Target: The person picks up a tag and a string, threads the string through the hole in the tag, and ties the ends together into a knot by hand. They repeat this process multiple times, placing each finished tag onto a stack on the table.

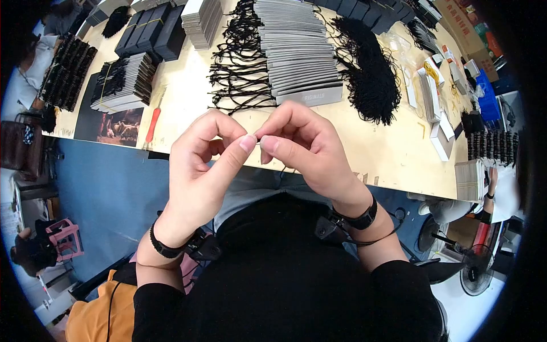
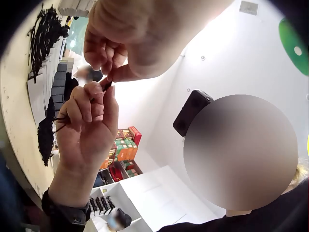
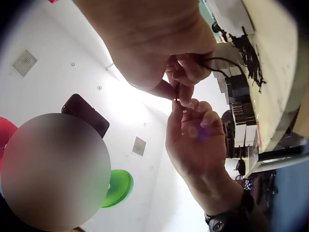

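Two hands meet at a thin dark cord (image 1: 258, 140) in the head view: your left hand (image 1: 206, 165) pinches it between thumb and forefinger from the left, and your right hand (image 1: 310, 153) pinches it from the right. The cord lies right at your fingertips, in the small space between the hands, with part of it hanging below your right hand. Your hands show over the near edge of the bench (image 1: 185, 77). Beyond them you have a long row of grey card sleeves (image 1: 299, 54), with a heap of black cords (image 1: 369, 71) to its right and a red-handled screwdriver (image 1: 153, 122) to the left, near the edge.

From the left wrist, you see both hands' fingertips nearly touching around the cord, and dark strands coming out beside the curled fingers of your right hand.

From the right wrist, a short piece of the cord stands between your two pinches, while a length of it loops out from your right hand's curled fingers, towards the bench side.
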Action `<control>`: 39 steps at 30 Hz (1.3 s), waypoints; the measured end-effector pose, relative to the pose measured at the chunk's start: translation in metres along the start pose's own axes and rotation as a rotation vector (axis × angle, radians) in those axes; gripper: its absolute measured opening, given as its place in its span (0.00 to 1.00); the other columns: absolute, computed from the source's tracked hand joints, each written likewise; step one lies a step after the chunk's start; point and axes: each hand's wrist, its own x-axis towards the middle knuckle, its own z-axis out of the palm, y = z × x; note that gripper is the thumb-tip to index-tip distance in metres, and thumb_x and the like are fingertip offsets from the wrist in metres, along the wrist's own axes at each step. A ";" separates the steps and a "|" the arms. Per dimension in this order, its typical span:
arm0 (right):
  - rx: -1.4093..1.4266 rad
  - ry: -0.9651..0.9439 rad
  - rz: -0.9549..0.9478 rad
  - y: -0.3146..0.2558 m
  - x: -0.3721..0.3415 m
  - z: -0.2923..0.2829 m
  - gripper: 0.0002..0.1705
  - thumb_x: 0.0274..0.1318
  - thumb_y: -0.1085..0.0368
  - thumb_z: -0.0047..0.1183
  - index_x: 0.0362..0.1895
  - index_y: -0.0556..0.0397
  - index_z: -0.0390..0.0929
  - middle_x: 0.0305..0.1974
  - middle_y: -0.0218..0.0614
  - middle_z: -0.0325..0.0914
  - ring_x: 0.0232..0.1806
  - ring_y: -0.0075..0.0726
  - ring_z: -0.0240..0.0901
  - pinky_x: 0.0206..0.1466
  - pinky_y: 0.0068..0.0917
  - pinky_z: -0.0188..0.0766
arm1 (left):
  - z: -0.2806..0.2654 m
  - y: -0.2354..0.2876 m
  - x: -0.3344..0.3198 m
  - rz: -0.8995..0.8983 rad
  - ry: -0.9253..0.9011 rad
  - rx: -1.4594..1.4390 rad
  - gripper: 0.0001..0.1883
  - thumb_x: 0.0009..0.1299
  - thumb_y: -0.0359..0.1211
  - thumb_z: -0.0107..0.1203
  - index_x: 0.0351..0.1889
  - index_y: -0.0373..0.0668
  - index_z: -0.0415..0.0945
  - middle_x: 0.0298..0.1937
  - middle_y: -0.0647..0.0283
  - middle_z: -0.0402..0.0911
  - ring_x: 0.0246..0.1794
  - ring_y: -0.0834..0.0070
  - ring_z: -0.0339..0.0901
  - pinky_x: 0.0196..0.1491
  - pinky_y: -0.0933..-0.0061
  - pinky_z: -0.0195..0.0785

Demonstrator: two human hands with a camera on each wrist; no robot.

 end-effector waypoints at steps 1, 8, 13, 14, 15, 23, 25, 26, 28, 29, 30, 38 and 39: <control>0.024 0.010 0.010 -0.001 -0.001 0.001 0.05 0.53 0.69 0.50 0.34 0.57 0.71 0.28 0.26 0.71 0.30 0.13 0.66 0.33 0.12 0.65 | -0.001 0.001 -0.001 -0.001 -0.003 0.003 0.04 0.63 0.27 0.52 0.28 0.38 0.69 0.26 0.73 0.68 0.24 0.91 0.60 0.27 0.89 0.53; -0.175 0.047 0.028 -0.005 -0.006 -0.007 0.05 0.51 0.69 0.52 0.31 0.56 0.71 0.23 0.21 0.67 0.23 0.10 0.59 0.25 0.10 0.56 | -0.004 0.001 -0.001 -0.029 0.003 -0.095 0.03 0.64 0.27 0.51 0.30 0.38 0.69 0.27 0.73 0.68 0.25 0.91 0.62 0.27 0.89 0.54; -0.439 0.130 -0.046 -0.011 -0.012 -0.007 0.03 0.48 0.74 0.53 0.30 0.59 0.74 0.15 0.17 0.64 0.16 0.07 0.50 0.19 0.10 0.43 | -0.008 0.000 0.001 0.004 0.008 -0.097 0.03 0.64 0.27 0.51 0.30 0.38 0.69 0.28 0.72 0.68 0.26 0.90 0.62 0.28 0.89 0.55; -0.439 0.130 -0.046 -0.013 -0.013 -0.007 0.03 0.48 0.74 0.53 0.30 0.59 0.74 0.15 0.17 0.64 0.16 0.07 0.50 0.19 0.10 0.43 | -0.010 -0.001 0.000 0.050 -0.001 -0.062 0.03 0.64 0.27 0.51 0.31 0.37 0.69 0.29 0.71 0.69 0.27 0.90 0.63 0.29 0.89 0.55; -0.419 0.142 -0.044 -0.016 -0.013 -0.006 0.03 0.48 0.74 0.53 0.30 0.59 0.75 0.14 0.17 0.62 0.15 0.07 0.49 0.18 0.10 0.42 | -0.011 -0.003 0.000 0.096 -0.010 -0.028 0.03 0.63 0.27 0.51 0.31 0.37 0.69 0.30 0.71 0.69 0.28 0.89 0.63 0.30 0.88 0.56; -0.615 0.238 0.005 -0.029 -0.015 -0.005 0.04 0.46 0.69 0.55 0.28 0.56 0.76 0.13 0.22 0.65 0.15 0.09 0.52 0.16 0.14 0.47 | -0.007 -0.011 0.009 0.268 -0.067 0.240 0.25 0.56 0.33 0.59 0.52 0.42 0.68 0.52 0.57 0.68 0.54 0.71 0.65 0.51 0.73 0.61; -0.689 0.200 0.009 -0.033 -0.015 -0.006 0.04 0.46 0.69 0.55 0.27 0.56 0.76 0.14 0.27 0.69 0.15 0.11 0.56 0.16 0.14 0.51 | -0.003 -0.006 0.012 0.345 -0.127 0.374 0.26 0.55 0.34 0.60 0.52 0.40 0.68 0.53 0.56 0.68 0.55 0.69 0.64 0.53 0.71 0.59; -0.692 0.200 0.010 -0.030 -0.015 -0.007 0.04 0.46 0.69 0.55 0.27 0.56 0.76 0.14 0.27 0.69 0.15 0.11 0.56 0.16 0.14 0.51 | 0.000 -0.005 0.013 0.420 -0.185 0.509 0.27 0.55 0.35 0.60 0.52 0.38 0.67 0.54 0.56 0.68 0.56 0.68 0.64 0.56 0.68 0.57; -0.675 0.189 -0.092 -0.023 -0.015 -0.009 0.05 0.46 0.68 0.56 0.28 0.56 0.76 0.15 0.28 0.70 0.14 0.13 0.58 0.17 0.15 0.53 | 0.007 -0.005 0.012 0.428 -0.201 0.483 0.21 0.54 0.30 0.61 0.46 0.37 0.72 0.46 0.58 0.74 0.48 0.70 0.70 0.52 0.71 0.60; -0.678 0.188 -0.092 -0.025 -0.015 -0.008 0.05 0.46 0.68 0.56 0.28 0.56 0.76 0.15 0.28 0.70 0.14 0.13 0.58 0.17 0.15 0.53 | 0.010 -0.005 0.009 0.263 -0.165 0.383 0.16 0.54 0.28 0.60 0.41 0.36 0.73 0.40 0.59 0.76 0.43 0.70 0.72 0.49 0.73 0.62; -0.681 0.191 -0.057 -0.029 -0.016 -0.008 0.05 0.47 0.68 0.55 0.28 0.56 0.76 0.16 0.28 0.70 0.15 0.13 0.58 0.17 0.15 0.54 | 0.011 -0.005 0.008 0.099 -0.130 0.282 0.11 0.54 0.25 0.59 0.37 0.35 0.75 0.34 0.61 0.78 0.37 0.71 0.74 0.45 0.75 0.64; -0.602 0.151 -0.035 -0.027 -0.017 -0.016 0.05 0.50 0.69 0.54 0.29 0.57 0.74 0.16 0.23 0.66 0.17 0.10 0.53 0.18 0.13 0.50 | 0.008 -0.010 0.012 0.523 -0.012 0.556 0.06 0.52 0.22 0.57 0.27 0.38 0.74 0.25 0.62 0.75 0.24 0.67 0.71 0.30 0.73 0.62; -0.564 0.139 -0.020 -0.026 -0.017 -0.017 0.05 0.50 0.69 0.54 0.29 0.57 0.74 0.16 0.21 0.65 0.17 0.10 0.51 0.18 0.13 0.48 | 0.007 -0.011 0.013 0.575 -0.016 0.566 0.07 0.51 0.22 0.57 0.28 0.38 0.73 0.24 0.62 0.74 0.24 0.69 0.71 0.29 0.74 0.62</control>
